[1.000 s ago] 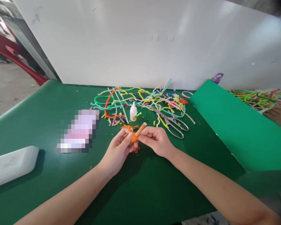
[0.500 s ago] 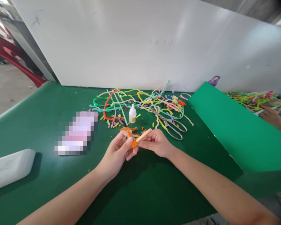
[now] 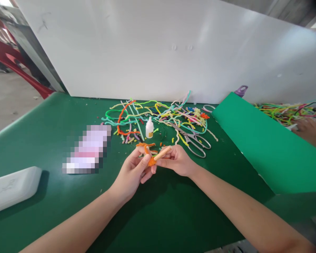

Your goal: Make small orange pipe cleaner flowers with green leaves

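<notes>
Over the green table, my left hand (image 3: 133, 168) pinches a twisted orange piece (image 3: 152, 161) that looks like fuzzy pipe cleaner, with orange strands (image 3: 145, 144) sticking out above the fingers. My right hand (image 3: 179, 161) is closed close beside it, fingertips at a short pale tan stick (image 3: 162, 153). The lower end of this stick meets the orange piece; a bit of green shows there. Fingers hide part of the join. A small white dropper bottle (image 3: 149, 128) stands upright just beyond my hands. Metal scissors (image 3: 193, 140) lie behind my right hand.
Tangled coloured pipe cleaners (image 3: 158, 112) and cut bits spread along the white board (image 3: 160, 52). A blurred flat item (image 3: 88, 149) and a white case (image 3: 15, 188) lie left. At right, a green panel (image 3: 268, 151) separates off another person's hand (image 3: 309, 131) among more pipe cleaners.
My hands hold nearly the same pose on the orange piece and the stick. The other person's hand at the right has shifted slightly.
</notes>
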Available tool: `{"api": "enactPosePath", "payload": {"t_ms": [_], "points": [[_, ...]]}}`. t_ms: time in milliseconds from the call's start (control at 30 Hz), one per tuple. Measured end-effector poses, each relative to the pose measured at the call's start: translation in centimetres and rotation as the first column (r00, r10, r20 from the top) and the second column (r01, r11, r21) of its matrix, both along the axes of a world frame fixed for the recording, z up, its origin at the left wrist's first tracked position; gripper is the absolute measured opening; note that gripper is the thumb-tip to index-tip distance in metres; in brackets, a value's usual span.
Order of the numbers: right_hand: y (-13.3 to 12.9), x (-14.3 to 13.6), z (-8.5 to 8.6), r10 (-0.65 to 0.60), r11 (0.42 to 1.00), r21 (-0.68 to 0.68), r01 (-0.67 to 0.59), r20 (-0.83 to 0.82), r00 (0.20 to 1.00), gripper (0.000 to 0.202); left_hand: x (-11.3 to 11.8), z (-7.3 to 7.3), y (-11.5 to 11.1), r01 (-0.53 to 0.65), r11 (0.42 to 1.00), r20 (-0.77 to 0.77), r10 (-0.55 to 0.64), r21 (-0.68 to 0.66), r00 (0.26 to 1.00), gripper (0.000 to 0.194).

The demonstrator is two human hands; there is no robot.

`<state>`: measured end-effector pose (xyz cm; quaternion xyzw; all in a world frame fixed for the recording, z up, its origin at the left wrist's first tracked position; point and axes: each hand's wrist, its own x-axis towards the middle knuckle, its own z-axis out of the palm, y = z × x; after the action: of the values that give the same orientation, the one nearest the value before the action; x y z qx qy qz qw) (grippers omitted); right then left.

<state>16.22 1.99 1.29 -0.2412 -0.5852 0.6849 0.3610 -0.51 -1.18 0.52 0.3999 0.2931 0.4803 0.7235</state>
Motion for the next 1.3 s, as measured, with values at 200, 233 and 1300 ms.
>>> {"api": "enactPosePath", "payload": {"t_ms": [200, 233, 1300], "points": [[-0.1, -0.2, -0.1, -0.031, 0.999, 0.011, 0.031, 0.002, 1.000, 0.017, -0.1, -0.4, 0.4, 0.013, 1.000, 0.074, -0.013, -0.005, 0.997, 0.011], [-0.1, -0.2, -0.1, -0.026, 0.999, 0.020, 0.026, -0.001, 1.000, 0.018, -0.1, -0.4, 0.5, 0.014, 1.000, 0.079, -0.014, -0.002, 0.997, 0.011], [-0.2, 2.1, 1.1, -0.601, -0.275, 0.931, -0.239, 0.028, 0.799, 0.021, -2.2, -0.8, 2.2, 0.380, 0.913, -0.096, -0.396, -0.150, 0.913, 0.024]]}}
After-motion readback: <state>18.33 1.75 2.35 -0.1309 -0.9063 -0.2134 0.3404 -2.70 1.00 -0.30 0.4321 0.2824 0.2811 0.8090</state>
